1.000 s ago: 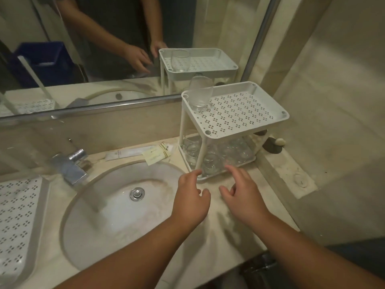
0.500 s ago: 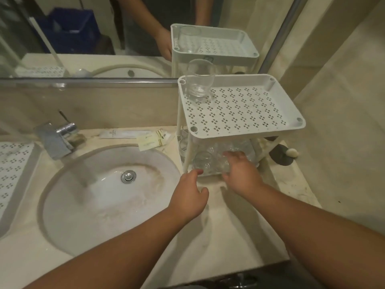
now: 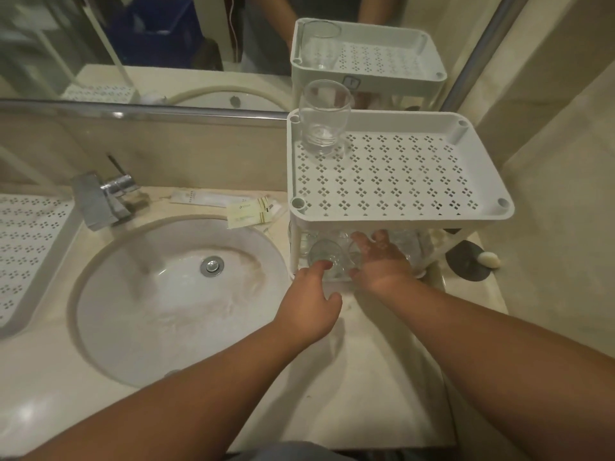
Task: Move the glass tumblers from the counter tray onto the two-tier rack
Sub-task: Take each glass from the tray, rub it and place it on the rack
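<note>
- Both forearms are reaching in from the bottom edge, cut off before the elbows, across the pale surface [image 3: 349,377] in front of the sink [image 3: 179,294].
- The left hand [image 3: 311,302] is hovering at the rack's front left corner, fingers loosely curled and holding nothing; one fingertip is lying at the rim of a lower glass [image 3: 324,257], though actual contact is hard to judge.
- The right hand [image 3: 379,261] is reaching under the top shelf with its fingers spread among the glasses; the shelf's front edge is hiding the fingertips, so I cannot tell whether it is gripping anything.
- The glasses on the lower tier [image 3: 407,242] are showing only as faint clear shapes, shadowed by the shelf, so their number is unclear.
- The rack [image 3: 392,181] is standing on the surface right of the sink, with one tumbler [image 3: 322,118] standing upright in the top shelf's back left corner.
- A perforated tray [image 3: 30,247] is lying at the far left, cut off by the frame.
- The mirror [image 3: 166,44] behind is repeating the rack and tumbler.
</note>
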A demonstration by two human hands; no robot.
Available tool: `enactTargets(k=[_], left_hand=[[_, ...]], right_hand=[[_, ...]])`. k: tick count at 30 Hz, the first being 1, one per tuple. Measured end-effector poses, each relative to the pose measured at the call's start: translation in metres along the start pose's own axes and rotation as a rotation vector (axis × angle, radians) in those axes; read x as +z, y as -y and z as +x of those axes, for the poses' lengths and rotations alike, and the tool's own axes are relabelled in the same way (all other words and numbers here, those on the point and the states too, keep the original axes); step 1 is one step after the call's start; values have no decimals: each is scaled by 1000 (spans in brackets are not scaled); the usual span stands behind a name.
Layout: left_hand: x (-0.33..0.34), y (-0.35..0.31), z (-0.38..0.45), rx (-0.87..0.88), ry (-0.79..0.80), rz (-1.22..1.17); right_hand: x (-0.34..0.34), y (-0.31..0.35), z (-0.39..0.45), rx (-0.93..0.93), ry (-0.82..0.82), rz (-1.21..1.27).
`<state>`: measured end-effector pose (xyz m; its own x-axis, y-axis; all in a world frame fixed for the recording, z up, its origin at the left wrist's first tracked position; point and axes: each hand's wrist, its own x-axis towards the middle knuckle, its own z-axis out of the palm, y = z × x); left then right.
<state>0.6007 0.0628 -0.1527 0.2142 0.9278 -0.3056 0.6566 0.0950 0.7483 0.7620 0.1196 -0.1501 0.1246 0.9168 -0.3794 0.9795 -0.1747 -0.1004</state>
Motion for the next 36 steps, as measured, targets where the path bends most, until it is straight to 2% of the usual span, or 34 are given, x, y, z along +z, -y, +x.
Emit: enactTargets(k=[11,20,29,36], left_hand=[[0,-7,6,11,-2,7],[-5,-4,9,-1,-8,16],[-4,-9,8,67,33,4],[-7,-15,-1,247,21,-34]], right_hand=[[11,2,9,-8,-69,158],[24,-3,7,-16,-132,185],[6,-9,-26,-39,-274,296],[-18,-1,-82,-42,-508,470]])
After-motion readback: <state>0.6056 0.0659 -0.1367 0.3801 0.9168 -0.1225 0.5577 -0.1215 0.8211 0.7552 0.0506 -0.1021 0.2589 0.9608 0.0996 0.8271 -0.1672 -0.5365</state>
